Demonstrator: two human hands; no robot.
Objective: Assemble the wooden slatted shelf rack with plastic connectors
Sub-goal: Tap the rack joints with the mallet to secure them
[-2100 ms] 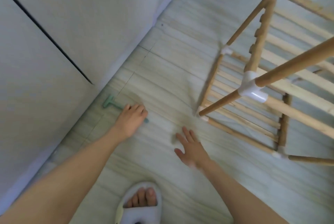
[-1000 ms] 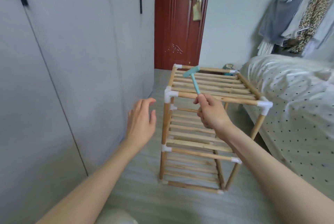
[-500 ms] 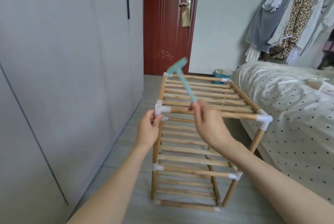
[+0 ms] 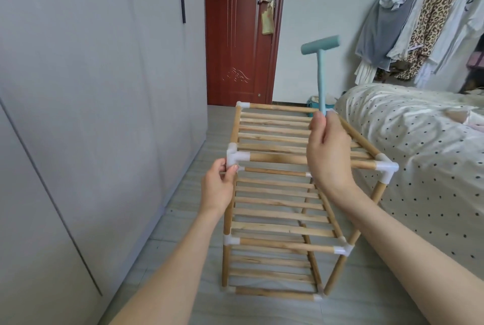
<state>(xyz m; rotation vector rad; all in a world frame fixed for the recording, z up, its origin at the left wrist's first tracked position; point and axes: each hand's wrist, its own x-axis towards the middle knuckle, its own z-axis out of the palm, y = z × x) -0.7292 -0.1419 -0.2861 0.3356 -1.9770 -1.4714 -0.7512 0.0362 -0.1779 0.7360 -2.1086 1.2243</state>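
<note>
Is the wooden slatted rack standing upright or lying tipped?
Upright: the wooden slatted rack stands on the grey floor, shelves level.

Both forearms reached forward from the bottom edge, bare. Left hand [image 4: 218,187] sat at about 9 o'clock of centre, fingers curled, thumb and fingertips pinching a white corner connector [image 4: 234,158]. Right hand [image 4: 328,153] was raised higher, near centre, back toward the camera, fingers wrapped round the lower handle of a teal mallet [image 4: 320,62] held upright, head at 12 o'clock.
</note>
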